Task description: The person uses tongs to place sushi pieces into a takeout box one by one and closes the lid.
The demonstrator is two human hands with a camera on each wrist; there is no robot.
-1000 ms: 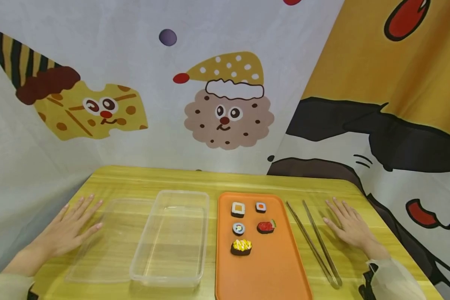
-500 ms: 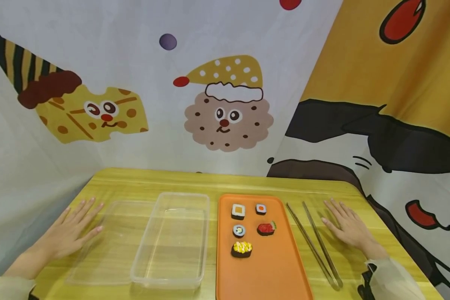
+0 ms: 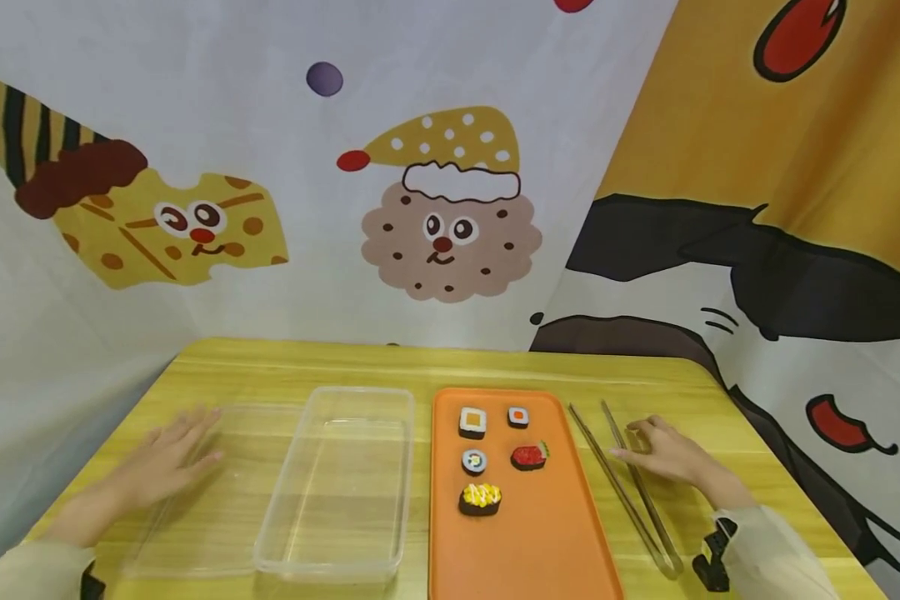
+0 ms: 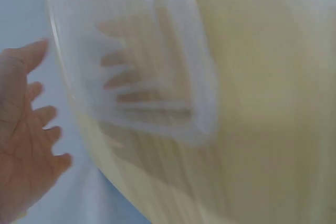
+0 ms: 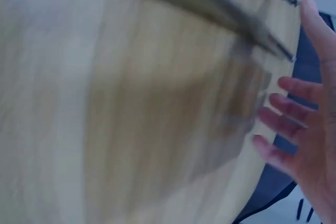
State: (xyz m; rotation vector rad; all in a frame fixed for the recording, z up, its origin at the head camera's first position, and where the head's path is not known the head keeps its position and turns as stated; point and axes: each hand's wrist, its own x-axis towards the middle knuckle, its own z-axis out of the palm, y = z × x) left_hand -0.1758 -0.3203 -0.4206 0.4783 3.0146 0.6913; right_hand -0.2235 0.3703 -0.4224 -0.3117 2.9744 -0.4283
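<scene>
The right hand [image 3: 671,454] hangs over the tip half of the metal tongs [image 3: 618,492], thumb well apart from gently bent fingers, with nothing in its grasp. In the head view the thumb reaches across the nearer of the 2 arms; I cannot tell whether it touches. The tongs' bend lies below those fingers, toward the person.

By my judgement, reaching for the tongs is the step in hand. A hold farther from the tips, nearer the bend, should serve better: thumb along 1 arm, fingers along the other, tips left free. The arms are probably springy, so a light squeeze should do, with the knuckles kept low and the wrist straight.

Left of the right thumb, beyond the tongs, is the orange tray [image 3: 521,546] bearing 5 sushi pieces [image 3: 480,500]; swinging the tips that way early could knock them.

The left hand [image 3: 157,462] has its fingers loosely spread, holding nothing, by the left edge of the clear lid [image 3: 217,500]; contact is unclear. Past those fingertips, beyond the lid, sits the clear box [image 3: 330,483].
</scene>
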